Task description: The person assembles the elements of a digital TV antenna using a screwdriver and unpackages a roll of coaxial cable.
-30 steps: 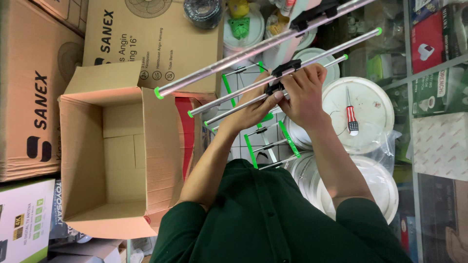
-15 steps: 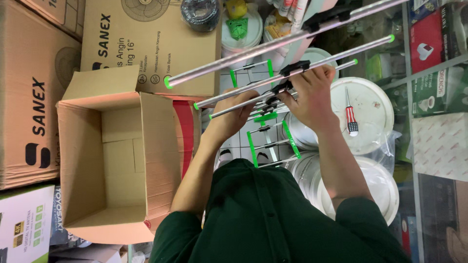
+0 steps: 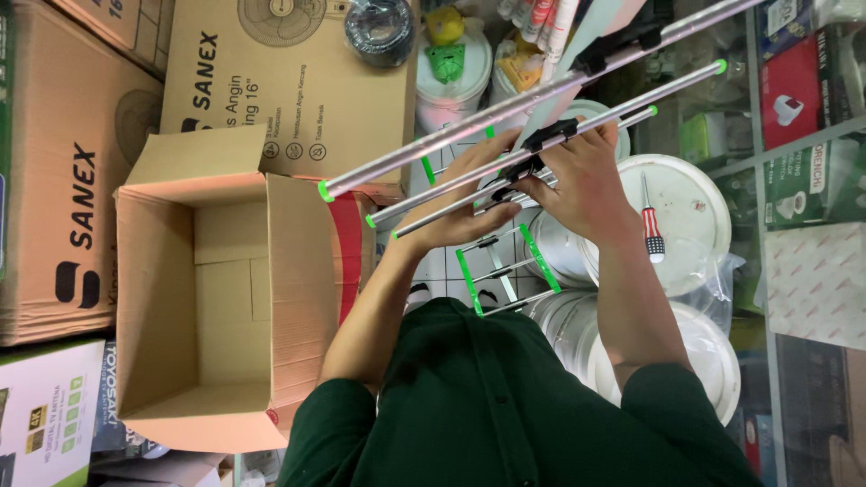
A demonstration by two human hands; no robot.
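Antenna: you hold the antenna [image 3: 505, 162], a frame of long silver tubes with green end caps and black plastic clamps, up in front of your chest, over white lidded tubs.
Left hand: your left hand [image 3: 460, 203] lies under the tubes with fingers curled round the lower rods, so that grip is closed on the antenna.
Right hand: your right hand [image 3: 582, 180] is wrapped about the rods at a black clamp [image 3: 550, 135], fingertips pinching there; that grip too is clenched on the antenna.
Handling: it looks light and stiff, but the thin rods would likely bend if levered, and the bare metal may slip. Hold it at the clamps or the thicker boom, not at the rod tips.
Short elements: a smaller set of rods with green bars [image 3: 505, 271] hangs below your hands.
Open box: the brown cardboard box [image 3: 198, 298] beside your left arm stands with flaps open and nothing visible inside.
White tub: a red-handled screwdriver [image 3: 651, 230] lies on the lid of the white tub [image 3: 695, 207] by your right wrist.
Surroundings: closed cartons [image 3: 271, 81] are stacked beyond the open box.
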